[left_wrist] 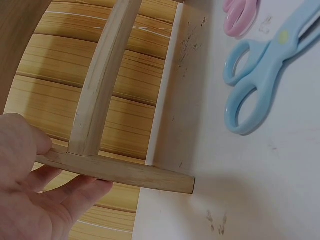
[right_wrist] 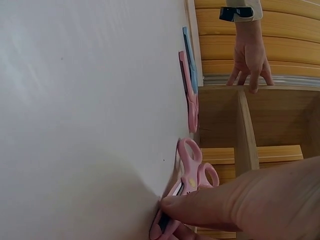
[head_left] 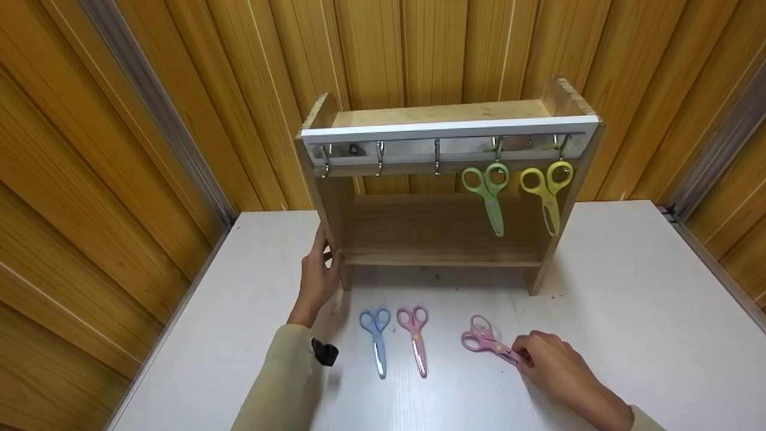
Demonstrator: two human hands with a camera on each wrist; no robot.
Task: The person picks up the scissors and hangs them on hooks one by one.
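My right hand (head_left: 556, 365) pinches a pair of pink scissors (head_left: 477, 342) by the blade end, low over the table; their handle loops point away from the hand. At the wooden rack's left side panel (head_left: 330, 209), my left hand (head_left: 319, 275) grips the edge, thumb on one face and fingers on the other in the left wrist view. Between the hands lie blue scissors (head_left: 376, 338) and a second pair of pink scissors (head_left: 414, 338), loops toward the rack. Green scissors (head_left: 488, 191) and yellow scissors (head_left: 547, 191) hang by one loop each from the two rightmost hooks.
The wooden rack (head_left: 443, 263) stands on the white table (head_left: 251, 335) before wood-look wall panels (head_left: 431, 54). Along its top front runs a metal hook strip (head_left: 413, 145); its three left hooks, such as the middle hook (head_left: 437, 157), hold nothing. A black device sits on the left cuff.
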